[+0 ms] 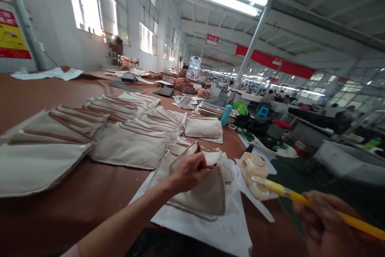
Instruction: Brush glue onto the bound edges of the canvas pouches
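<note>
My left hand point(189, 172) is closed on the brown-trimmed top edge of a beige fabric pouch point(207, 195), pulling that edge up a little. The pouch rests on a large white paper sheet point(231, 225) at the table's front edge. At the lower right my right hand point(327, 221), somewhat blurred, grips a yellow-handled brush point(296, 197). The brush's pale tip is at a cloudy plastic container point(255, 168); whether it touches the container's rim I cannot tell. Beside the white sheet, this container stands on paper scraps.
Overlapping stacks of beige pouches point(129, 146) cover the left and middle of the brown table point(72, 185). Farther back are grey panels point(183, 101), a turquoise bottle point(226, 115) and a roll of tape point(232, 126). A grey bin point(351, 162) stands off the table at right.
</note>
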Demonstrator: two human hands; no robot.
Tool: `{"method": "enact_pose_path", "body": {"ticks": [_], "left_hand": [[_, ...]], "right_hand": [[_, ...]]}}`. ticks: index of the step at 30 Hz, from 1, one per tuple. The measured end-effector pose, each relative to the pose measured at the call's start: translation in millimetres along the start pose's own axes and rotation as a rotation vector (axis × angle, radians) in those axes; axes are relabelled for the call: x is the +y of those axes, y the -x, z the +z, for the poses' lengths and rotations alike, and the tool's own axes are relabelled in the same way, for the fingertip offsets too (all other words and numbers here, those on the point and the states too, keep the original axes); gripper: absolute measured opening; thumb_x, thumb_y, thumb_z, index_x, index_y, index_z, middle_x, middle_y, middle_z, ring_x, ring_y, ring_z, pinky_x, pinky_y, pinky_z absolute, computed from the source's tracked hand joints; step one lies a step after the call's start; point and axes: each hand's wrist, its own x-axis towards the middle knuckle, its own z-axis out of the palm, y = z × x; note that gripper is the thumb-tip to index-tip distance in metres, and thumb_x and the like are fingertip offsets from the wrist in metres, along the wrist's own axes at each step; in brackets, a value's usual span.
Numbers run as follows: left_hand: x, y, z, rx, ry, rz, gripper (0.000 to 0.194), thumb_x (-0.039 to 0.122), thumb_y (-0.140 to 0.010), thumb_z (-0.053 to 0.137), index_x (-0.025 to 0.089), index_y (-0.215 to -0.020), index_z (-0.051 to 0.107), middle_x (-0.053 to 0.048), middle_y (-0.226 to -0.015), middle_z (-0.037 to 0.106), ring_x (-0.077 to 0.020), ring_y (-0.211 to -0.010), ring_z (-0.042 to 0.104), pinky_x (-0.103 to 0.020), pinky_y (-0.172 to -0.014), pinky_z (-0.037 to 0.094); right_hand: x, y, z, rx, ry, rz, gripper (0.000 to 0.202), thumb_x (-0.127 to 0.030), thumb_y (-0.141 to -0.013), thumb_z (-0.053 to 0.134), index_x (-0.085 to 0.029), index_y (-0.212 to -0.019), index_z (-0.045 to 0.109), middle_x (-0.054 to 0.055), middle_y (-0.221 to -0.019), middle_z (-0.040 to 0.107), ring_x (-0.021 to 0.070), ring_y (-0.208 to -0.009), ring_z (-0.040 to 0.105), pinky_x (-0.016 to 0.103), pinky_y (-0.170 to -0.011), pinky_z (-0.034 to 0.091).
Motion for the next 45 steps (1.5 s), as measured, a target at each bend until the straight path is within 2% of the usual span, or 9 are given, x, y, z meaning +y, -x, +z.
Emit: {"method": "enact_pose_path", "body": {"ticks": [5,10,16,20,24,30,33,40,45], "left_hand": [[3,-6,13.7,-0.073,0.085,-0.022,0.008,0.024,-0.079,0.066,0.020,-0.080,0.059,0.004,-0.075,0.060,-0.0117,-0.069,0.051,-0.020,-0.060,0.038],[5,-9,18.7,-0.203,0.175,-0.027,0.017,0.027,-0.084,0.062,0.021,-0.097,0.073,0.001,-0.085,0.072,-0.0141,-0.077,0.061,-0.020,-0.066,0.043],[9,-8,17.8,-0.299,0.231,-0.057,0.022,0.026,-0.086,0.060,0.019,-0.097,0.078,0.000,-0.086,0.073,-0.0137,-0.077,0.062,-0.019,-0.066,0.043],[7,-8,22.3,-0.289,0.226,-0.074,0.020,0.026,-0.085,0.063,0.017,-0.096,0.078,0.000,-0.082,0.072,-0.0132,-0.073,0.060,-0.019,-0.063,0.042],[7,-4,29.5,-0.247,0.141,0.034,0.012,0.022,-0.085,0.066,0.018,-0.088,0.077,0.001,-0.077,0.071,-0.0131,-0.072,0.060,-0.021,-0.066,0.041],[13,17,33.1,-0.069,-0.013,0.390,0.010,0.026,-0.089,0.069,0.020,-0.081,0.069,0.003,-0.071,0.069,-0.0130,-0.070,0.061,-0.033,-0.096,0.038],[17,25,32.5,-0.038,-0.055,0.522,0.014,0.025,-0.094,0.062,0.021,-0.081,0.066,0.003,-0.073,0.068,-0.0122,-0.072,0.062,-0.035,-0.103,0.034],[16,33,29.3,-0.020,-0.148,0.588,0.012,0.029,-0.094,0.066,0.023,-0.084,0.065,0.004,-0.080,0.070,-0.0120,-0.080,0.062,-0.033,-0.101,0.030],[20,35,25.2,-0.022,-0.160,0.609,0.012,0.028,-0.093,0.067,0.022,-0.083,0.064,0.004,-0.079,0.070,-0.0125,-0.077,0.060,-0.033,-0.090,0.032]], "right_hand": [[-16,33,44,-0.083,0.055,-0.254,0.019,-0.038,-0.081,0.079,-0.021,-0.084,0.070,0.007,-0.084,0.068,0.0240,-0.073,0.065,0.031,-0.059,0.055],[-3,32,71,-0.272,0.187,-0.468,0.013,-0.032,-0.090,0.070,-0.021,-0.083,0.069,0.003,-0.077,0.069,0.0181,-0.062,0.064,0.026,-0.056,0.052],[11,8,68,-0.251,0.321,-0.596,0.009,-0.028,-0.095,0.065,-0.021,-0.089,0.068,0.003,-0.083,0.071,0.0184,-0.072,0.068,0.026,-0.067,0.055],[10,16,62,-0.300,0.298,-0.659,0.002,-0.021,-0.093,0.068,-0.022,-0.091,0.067,0.000,-0.082,0.070,0.0151,-0.066,0.067,0.022,-0.061,0.053],[14,21,69,-0.366,0.235,-0.616,0.004,-0.019,-0.094,0.066,-0.023,-0.093,0.066,-0.002,-0.080,0.067,0.0140,-0.068,0.065,0.023,-0.065,0.052],[8,6,47,-0.170,0.237,-0.531,0.007,-0.025,-0.092,0.069,-0.021,-0.086,0.068,0.001,-0.076,0.067,0.0151,-0.065,0.063,0.021,-0.058,0.052],[3,11,36,-0.196,0.171,-0.398,0.012,-0.029,-0.091,0.070,-0.020,-0.082,0.069,0.002,-0.077,0.067,0.0154,-0.062,0.061,0.021,-0.052,0.048],[-18,44,36,-0.349,0.006,0.017,0.029,-0.042,-0.086,0.074,-0.020,-0.069,0.065,-0.001,-0.061,0.049,0.0123,-0.051,0.043,0.023,-0.044,0.034],[-17,37,26,-0.270,-0.016,-0.026,0.021,-0.037,-0.087,0.074,-0.020,-0.076,0.068,0.002,-0.070,0.057,0.0142,-0.059,0.050,0.023,-0.052,0.040]]}}
